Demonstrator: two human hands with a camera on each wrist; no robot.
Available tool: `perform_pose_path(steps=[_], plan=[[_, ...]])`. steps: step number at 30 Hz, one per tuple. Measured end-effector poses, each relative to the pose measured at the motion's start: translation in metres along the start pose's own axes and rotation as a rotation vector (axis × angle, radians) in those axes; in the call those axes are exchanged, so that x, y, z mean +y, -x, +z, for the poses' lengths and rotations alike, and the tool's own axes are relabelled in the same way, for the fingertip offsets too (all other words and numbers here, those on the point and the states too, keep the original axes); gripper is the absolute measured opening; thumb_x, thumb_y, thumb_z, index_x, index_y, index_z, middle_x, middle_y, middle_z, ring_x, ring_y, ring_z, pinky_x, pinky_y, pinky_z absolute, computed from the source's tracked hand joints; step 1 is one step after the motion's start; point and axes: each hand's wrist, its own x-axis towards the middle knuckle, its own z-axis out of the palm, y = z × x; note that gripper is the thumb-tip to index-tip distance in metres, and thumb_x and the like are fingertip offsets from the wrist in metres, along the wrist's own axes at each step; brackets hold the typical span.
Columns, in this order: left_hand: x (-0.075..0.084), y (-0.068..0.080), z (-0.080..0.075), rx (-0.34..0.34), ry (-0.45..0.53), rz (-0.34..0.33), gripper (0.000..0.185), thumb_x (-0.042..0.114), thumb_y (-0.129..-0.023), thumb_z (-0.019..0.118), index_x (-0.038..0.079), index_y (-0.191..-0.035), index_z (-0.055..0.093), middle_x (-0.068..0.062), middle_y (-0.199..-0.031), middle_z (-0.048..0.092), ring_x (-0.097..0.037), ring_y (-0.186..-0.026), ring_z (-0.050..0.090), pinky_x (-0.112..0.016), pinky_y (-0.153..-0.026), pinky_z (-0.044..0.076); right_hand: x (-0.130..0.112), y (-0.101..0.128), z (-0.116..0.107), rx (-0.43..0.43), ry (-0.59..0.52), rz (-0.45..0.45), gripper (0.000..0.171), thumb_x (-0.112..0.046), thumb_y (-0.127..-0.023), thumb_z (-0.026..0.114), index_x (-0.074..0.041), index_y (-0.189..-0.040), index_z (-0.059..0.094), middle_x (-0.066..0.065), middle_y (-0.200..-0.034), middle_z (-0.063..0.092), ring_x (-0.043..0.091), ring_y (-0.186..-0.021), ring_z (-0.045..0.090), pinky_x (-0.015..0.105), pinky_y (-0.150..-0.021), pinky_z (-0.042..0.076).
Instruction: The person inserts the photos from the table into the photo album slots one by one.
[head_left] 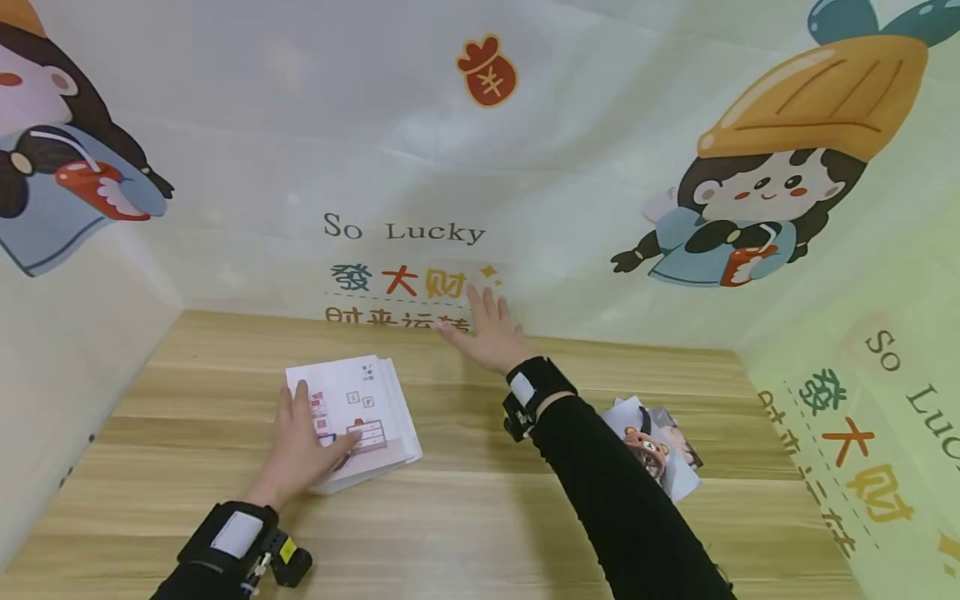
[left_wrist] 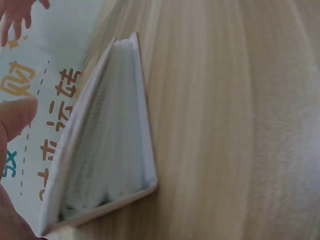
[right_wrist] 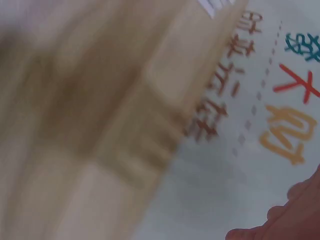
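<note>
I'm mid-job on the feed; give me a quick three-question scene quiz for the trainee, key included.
1. True or false: the right hand is gripping a photo.
2. Fill in: the person's ____ hand rests on the white book.
3. On the table, seen from the head camera, the loose photos lie: A) left of the white book B) right of it C) on top of it

Key:
1. False; the right hand is spread, holding nothing.
2. Left hand.
3. B
</note>
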Motion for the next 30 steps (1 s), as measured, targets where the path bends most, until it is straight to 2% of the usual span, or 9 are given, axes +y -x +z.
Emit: perform_pose_path(steps=[7, 10, 14, 21, 25, 28, 30], plan=[[-0.010, 0.004, 0.007, 0.081, 0.187, 0.019, 0.121, 0.015, -0.089, 0.080, -0.019, -0.156, -0.015, -0.048, -0.160, -0.005, -0.059, -0.149, 0.009, -0.066, -0.125, 0.013, 0.009, 0.015, 0.055, -0.073, -0.113, 0.024, 0.084, -0.056, -0.108, 0.045, -0.011, -0.171, 0.012, 0.021, -0.176, 0.008, 0.046, -0.161, -0.003, 0.069, -0.125, 0.002], [-0.011, 0.005, 0.010, 0.102, 0.218, 0.018, 0.122, 0.012, -0.086, 0.082, -0.020, -0.156, -0.012, -0.048, -0.159, 0.001, -0.057, -0.145, 0.017, -0.065, -0.125, 0.015, 0.013, 0.020, 0.073, -0.095, -0.121, 0.045, 0.083, -0.056, -0.107, 0.045, -0.009, -0.170, 0.019, 0.023, -0.175, 0.013, 0.046, -0.161, 0.001, 0.069, -0.125, 0.004], [-0.010, 0.005, 0.018, 0.100, 0.231, 0.024, 0.126, 0.010, -0.081, 0.085, -0.019, -0.157, -0.011, -0.047, -0.161, 0.000, -0.057, -0.148, 0.015, -0.064, -0.126, 0.014, 0.016, 0.029, 0.092, -0.107, -0.112, 0.052, 0.080, -0.055, -0.107, 0.046, -0.004, -0.166, 0.028, 0.027, -0.172, 0.019, 0.049, -0.160, 0.007, 0.071, -0.124, 0.007], [-0.003, 0.007, 0.038, 0.049, 0.243, 0.116, 0.127, 0.009, -0.081, 0.086, -0.019, -0.157, -0.012, -0.047, -0.162, -0.006, -0.061, -0.152, 0.004, -0.067, -0.125, 0.009, 0.018, 0.041, 0.113, -0.090, -0.134, 0.010, 0.074, -0.050, -0.107, 0.048, 0.001, -0.160, 0.039, 0.031, -0.170, 0.022, 0.053, -0.158, 0.010, 0.073, -0.123, 0.002], [0.005, 0.009, 0.049, -0.023, 0.206, 0.132, 0.130, 0.015, -0.082, 0.088, -0.016, -0.158, -0.012, -0.044, -0.165, -0.011, -0.061, -0.154, -0.001, -0.067, -0.124, 0.009, 0.020, 0.050, 0.118, -0.077, -0.166, 0.021, 0.075, -0.049, -0.106, 0.048, 0.002, -0.160, 0.039, 0.032, -0.169, 0.023, 0.054, -0.157, 0.009, 0.073, -0.123, 0.001], [0.011, 0.012, 0.054, -0.076, 0.173, 0.145, 0.137, 0.019, -0.077, 0.093, -0.014, -0.160, -0.011, -0.042, -0.166, -0.015, -0.060, -0.154, -0.004, -0.068, -0.123, 0.011, 0.023, 0.059, 0.117, -0.058, -0.178, 0.034, 0.074, -0.047, -0.105, 0.050, 0.004, -0.159, 0.040, 0.032, -0.168, 0.024, 0.054, -0.157, 0.010, 0.074, -0.123, 0.002], [0.014, 0.013, 0.057, -0.102, 0.150, 0.161, 0.142, 0.020, -0.072, 0.096, -0.012, -0.161, -0.009, -0.042, -0.165, -0.017, -0.062, -0.154, -0.001, -0.069, -0.122, 0.015, 0.026, 0.066, 0.115, -0.043, -0.187, 0.031, 0.074, -0.045, -0.104, 0.053, 0.006, -0.157, 0.041, 0.033, -0.167, 0.026, 0.055, -0.156, 0.012, 0.075, -0.121, 0.003]])
